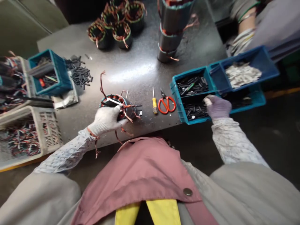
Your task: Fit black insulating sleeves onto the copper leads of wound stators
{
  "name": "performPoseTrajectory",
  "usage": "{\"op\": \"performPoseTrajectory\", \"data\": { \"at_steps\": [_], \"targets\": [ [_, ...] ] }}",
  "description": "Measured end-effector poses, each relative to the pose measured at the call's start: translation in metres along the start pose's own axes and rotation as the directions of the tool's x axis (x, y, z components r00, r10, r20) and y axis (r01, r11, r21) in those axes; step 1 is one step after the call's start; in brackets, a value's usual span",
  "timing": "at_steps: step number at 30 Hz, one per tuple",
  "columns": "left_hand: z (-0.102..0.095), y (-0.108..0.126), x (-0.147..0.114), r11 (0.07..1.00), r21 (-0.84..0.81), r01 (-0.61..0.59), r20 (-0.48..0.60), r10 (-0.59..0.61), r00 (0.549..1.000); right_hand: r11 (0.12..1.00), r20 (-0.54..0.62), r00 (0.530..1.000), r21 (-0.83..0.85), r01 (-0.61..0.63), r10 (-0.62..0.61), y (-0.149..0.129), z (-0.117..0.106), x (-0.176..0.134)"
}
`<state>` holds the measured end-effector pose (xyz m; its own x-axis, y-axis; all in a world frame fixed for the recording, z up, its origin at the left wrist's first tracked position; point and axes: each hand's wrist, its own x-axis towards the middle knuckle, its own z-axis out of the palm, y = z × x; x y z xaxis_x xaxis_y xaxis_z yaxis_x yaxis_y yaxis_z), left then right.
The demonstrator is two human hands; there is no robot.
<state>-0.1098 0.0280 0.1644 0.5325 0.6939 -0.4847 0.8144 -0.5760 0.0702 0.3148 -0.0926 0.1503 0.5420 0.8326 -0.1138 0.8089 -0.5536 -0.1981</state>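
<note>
"Where's the wound ring [128, 110]?"
"On the surface [142, 73], held by the left hand [106, 118]."
"And the right hand [219, 107]?"
"At the blue bin [176, 97], fingers bunched; whether holding anything, can't tell."

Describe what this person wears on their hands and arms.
The left hand wears a white knit glove with an orange band around its cuff. The right hand wears a purple glove with paler fingertips. Whitish, mottled sleeves cover the forearms, with grey clothing higher up.

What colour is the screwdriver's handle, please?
The screwdriver's handle is mostly yellow; it shows best in the head view.
</note>
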Motion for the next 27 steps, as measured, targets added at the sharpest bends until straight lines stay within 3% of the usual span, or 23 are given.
{"op": "performPoseTrajectory", "data": {
  "at_steps": [1, 2, 4, 6, 8, 10, 13, 16, 19, 20, 22, 25, 27],
  "targets": [
    [0.001, 0.000, 0.001, 1.000, -0.013, -0.007, -0.007, 0.006, 1.000, 0.974, -0.033, 0.998, 0.221, -0.040, 0.048, -0.018, -0.002, -0.012],
    [0.002, 0.000, 0.001, 1.000, -0.024, -0.017, -0.010, 0.017, 1.000, 0.881, -0.024, 0.993, 0.463, -0.093, 0.118, -0.041, -0.001, -0.026],
    [0.002, 0.001, 0.001, 0.998, -0.038, -0.043, -0.015, 0.042, 0.999, 0.580, 0.222, 0.972, 0.782, -0.228, 0.084, -0.098, 0.007, -0.056],
    [0.000, 0.001, 0.002, 0.996, -0.053, -0.070, -0.022, 0.069, 0.997, 0.425, 0.342, 0.939, 0.855, -0.297, -0.031, -0.154, 0.020, -0.079],
    [0.000, 0.001, 0.003, 0.993, -0.070, -0.094, -0.028, 0.092, 0.995, 0.357, 0.400, 0.912, 0.868, -0.344, -0.094, -0.195, 0.031, -0.093],
    [0.000, 0.001, 0.004, 0.989, -0.090, -0.114, -0.034, 0.112, 0.993, 0.366, 0.386, 0.916, 0.872, -0.324, -0.110, -0.217, 0.038, -0.097],
    [0.003, 0.001, 0.006, 0.982, -0.122, -0.143, -0.054, 0.137, 0.989, 0.463, 0.293, 0.948, 0.862, -0.205, -0.126, -0.223, 0.039, -0.093],
    [0.005, 0.000, 0.008, 0.973, -0.156, -0.172, -0.066, 0.164, 0.984, 0.636, 0.164, 0.966, 0.772, 0.001, -0.200, -0.221, 0.029, -0.084],
    [0.005, 0.000, 0.010, 0.960, -0.190, -0.207, -0.062, 0.199, 0.978, 0.790, 0.132, 0.923, 0.570, 0.228, -0.362, -0.224, 0.015, -0.072],
    [0.005, 0.000, 0.011, 0.956, -0.200, -0.217, -0.064, 0.208, 0.976, 0.809, 0.166, 0.911, 0.539, 0.237, -0.377, -0.225, 0.013, -0.069],
    [0.005, -0.001, 0.011, 0.947, -0.216, -0.236, -0.078, 0.224, 0.971, 0.804, 0.262, 0.912, 0.585, 0.110, -0.316, -0.228, 0.011, -0.065],
    [0.006, -0.002, 0.012, 0.934, -0.237, -0.268, -0.103, 0.250, 0.963, 0.660, 0.334, 0.924, 0.739, -0.134, -0.187, -0.227, 0.017, -0.071],
    [0.007, -0.002, 0.012, 0.926, -0.247, -0.286, -0.116, 0.264, 0.957, 0.584, 0.324, 0.933, 0.792, -0.178, -0.155, -0.224, 0.021, -0.079]
  ]
}}
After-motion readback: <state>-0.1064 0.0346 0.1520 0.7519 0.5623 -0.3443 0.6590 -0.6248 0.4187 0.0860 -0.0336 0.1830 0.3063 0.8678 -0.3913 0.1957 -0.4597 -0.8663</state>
